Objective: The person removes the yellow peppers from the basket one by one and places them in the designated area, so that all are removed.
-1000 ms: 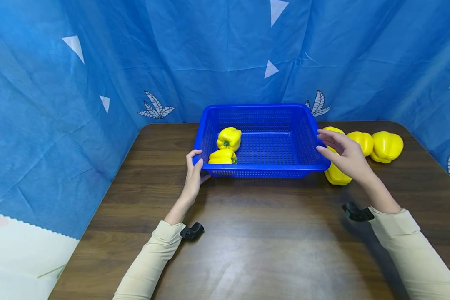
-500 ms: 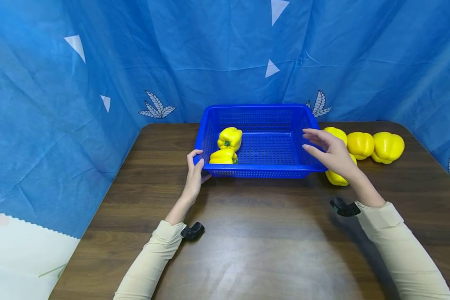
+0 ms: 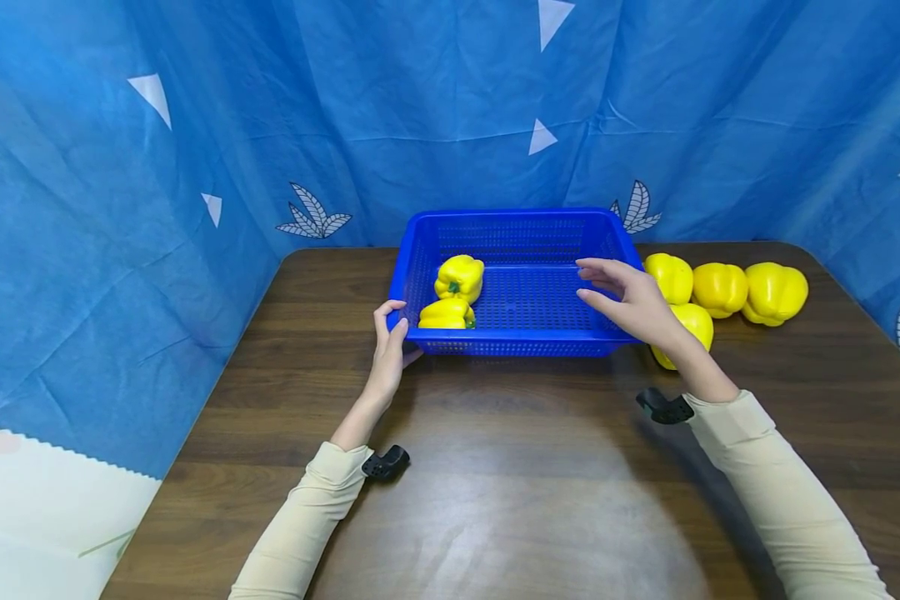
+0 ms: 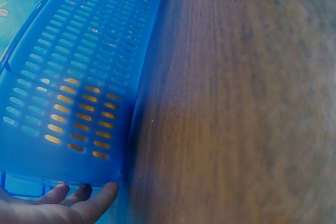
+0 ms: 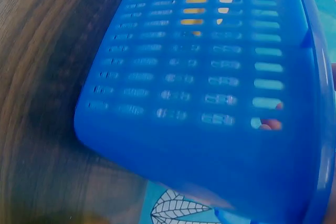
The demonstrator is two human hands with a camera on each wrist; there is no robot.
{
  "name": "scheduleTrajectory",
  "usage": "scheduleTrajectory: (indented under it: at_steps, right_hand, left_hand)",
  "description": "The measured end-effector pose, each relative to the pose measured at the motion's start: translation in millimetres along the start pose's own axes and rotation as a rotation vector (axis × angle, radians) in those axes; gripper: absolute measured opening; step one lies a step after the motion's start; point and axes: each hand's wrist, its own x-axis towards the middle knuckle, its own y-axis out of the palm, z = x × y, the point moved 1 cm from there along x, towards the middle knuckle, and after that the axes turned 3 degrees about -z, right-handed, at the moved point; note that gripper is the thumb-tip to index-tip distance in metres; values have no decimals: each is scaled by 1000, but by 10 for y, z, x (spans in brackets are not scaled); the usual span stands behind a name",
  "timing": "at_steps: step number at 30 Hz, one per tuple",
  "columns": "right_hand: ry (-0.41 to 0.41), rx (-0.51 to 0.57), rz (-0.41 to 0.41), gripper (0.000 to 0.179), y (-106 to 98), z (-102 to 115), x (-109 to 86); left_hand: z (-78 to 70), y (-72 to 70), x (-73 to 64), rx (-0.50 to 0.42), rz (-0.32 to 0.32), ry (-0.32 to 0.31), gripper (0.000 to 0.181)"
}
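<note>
A blue plastic basket (image 3: 525,335) with slotted walls stands on the table, near its far edge. My left hand (image 3: 387,354) grips the front left corner, thumb by the rim; in the left wrist view its fingers (image 4: 100,200) reach under that corner. At the left end inside lie two yellow bell peppers, one (image 3: 459,277) behind the other (image 3: 444,314). Over the right end of the basket my right hand (image 3: 630,304) holds nothing, its fingers loosely spread and pointing left. Through a slot of the basket wall (image 5: 184,145), the right wrist view shows some fingertips (image 5: 271,124).
Several more yellow bell peppers (image 3: 774,293) lie on the dark wooden table (image 3: 495,467) right of the basket, one (image 3: 693,325) partly behind my right hand and wrist. A blue patterned curtain (image 3: 450,100) hangs along the back and left side.
My right hand has moved left, from beside the basket's right rim to over its inside, uncovering more of the peppers at the right. The left hand and the basket stay put.
</note>
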Motion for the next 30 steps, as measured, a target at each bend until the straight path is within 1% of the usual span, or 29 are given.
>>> scheduleTrajectory:
  at_steps: [6, 15, 22, 25, 30]
  right_hand:
    - [-33, -3, 11, 45, 67, 17, 54]
    - [-40, 2, 105, 46, 209, 106, 146]
    - [-24, 8, 171, 46, 347, 157, 223]
    - [-30, 15, 193, 45, 395, 195, 249]
    - [-42, 18, 221, 44, 479, 258, 296]
  left_hand:
    - [-5, 3, 1, -3, 1, 7, 35]
    - [-4, 4, -6, -21, 2, 12, 35]
    - [-8, 9, -2, -1, 1, 2, 35]
    - [-8, 7, -8, 8, 7, 5, 35]
    - [-4, 6, -11, 15, -1, 2, 34]
